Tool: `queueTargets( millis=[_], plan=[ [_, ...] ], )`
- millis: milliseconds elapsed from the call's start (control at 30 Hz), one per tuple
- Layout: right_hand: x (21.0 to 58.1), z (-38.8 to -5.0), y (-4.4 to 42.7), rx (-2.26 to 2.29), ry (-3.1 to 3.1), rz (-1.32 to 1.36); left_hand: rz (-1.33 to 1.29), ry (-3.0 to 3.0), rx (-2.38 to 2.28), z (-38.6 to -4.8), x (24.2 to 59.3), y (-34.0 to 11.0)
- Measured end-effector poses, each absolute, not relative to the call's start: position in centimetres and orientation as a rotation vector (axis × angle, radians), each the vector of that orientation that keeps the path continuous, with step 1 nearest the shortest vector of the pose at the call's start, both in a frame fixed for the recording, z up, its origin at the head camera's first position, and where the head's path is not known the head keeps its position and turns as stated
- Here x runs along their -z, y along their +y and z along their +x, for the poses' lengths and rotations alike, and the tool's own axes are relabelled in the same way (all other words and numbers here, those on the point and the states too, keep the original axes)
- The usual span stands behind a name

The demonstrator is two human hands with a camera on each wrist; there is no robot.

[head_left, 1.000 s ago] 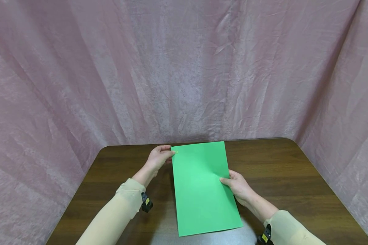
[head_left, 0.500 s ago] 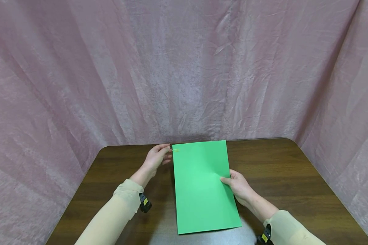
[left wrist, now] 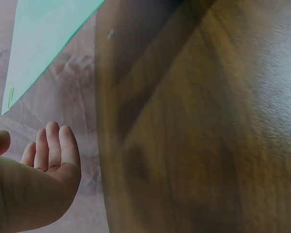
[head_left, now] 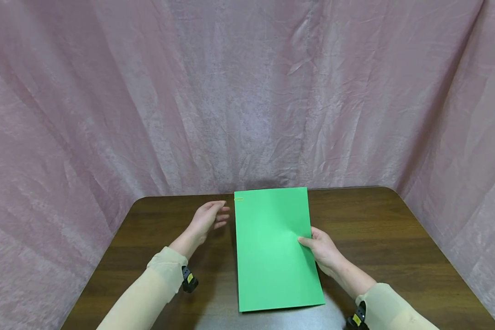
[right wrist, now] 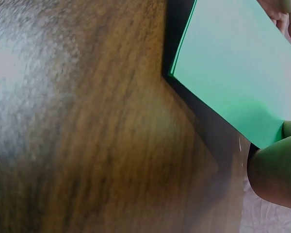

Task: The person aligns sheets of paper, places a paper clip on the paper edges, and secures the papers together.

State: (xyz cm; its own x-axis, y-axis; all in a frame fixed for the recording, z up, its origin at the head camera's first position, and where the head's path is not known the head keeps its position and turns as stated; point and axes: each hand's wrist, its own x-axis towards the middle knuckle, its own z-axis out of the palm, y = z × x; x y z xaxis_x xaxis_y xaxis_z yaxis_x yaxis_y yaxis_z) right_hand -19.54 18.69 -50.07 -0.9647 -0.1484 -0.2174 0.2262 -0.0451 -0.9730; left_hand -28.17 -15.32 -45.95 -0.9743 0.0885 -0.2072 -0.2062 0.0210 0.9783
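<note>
Green paper sheets [head_left: 272, 256], apparently more than one at the edge in the right wrist view, are held up over the table. My right hand [head_left: 327, 251] grips them by the right edge, thumb on the front face and fingers behind. A small yellow paper clip [head_left: 239, 199] sits on the top left corner; it also shows on the paper's corner in the left wrist view [left wrist: 10, 98]. My left hand [head_left: 205, 221] is just left of that corner, apart from the paper, its fingers loosely extended and holding nothing.
The dark brown wooden table [head_left: 379, 238] has rounded far corners and a bright glare near its front. A pink velvet curtain [head_left: 239, 91] hangs behind it and along the sides. The paper casts a shadow on the tabletop.
My left hand has let go of the clipped corner and drawn away to the left and down. The paper has shifted slightly up and right, still in my right hand.
</note>
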Motion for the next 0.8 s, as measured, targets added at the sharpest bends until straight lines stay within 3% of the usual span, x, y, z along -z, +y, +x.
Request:
queueTargets(
  millis=[333, 800],
  plan=[
    [49.8, -19.7, 18.8, 2.116, 1.968, 0.093, -0.055, 1.972, -1.997, -25.6, 48.1, -15.3],
    [49.3, -20.1, 18.9, 2.121, 1.984, 0.094, -0.037, 1.704, -2.088, -20.9, 49.0, -11.0]
  ],
)
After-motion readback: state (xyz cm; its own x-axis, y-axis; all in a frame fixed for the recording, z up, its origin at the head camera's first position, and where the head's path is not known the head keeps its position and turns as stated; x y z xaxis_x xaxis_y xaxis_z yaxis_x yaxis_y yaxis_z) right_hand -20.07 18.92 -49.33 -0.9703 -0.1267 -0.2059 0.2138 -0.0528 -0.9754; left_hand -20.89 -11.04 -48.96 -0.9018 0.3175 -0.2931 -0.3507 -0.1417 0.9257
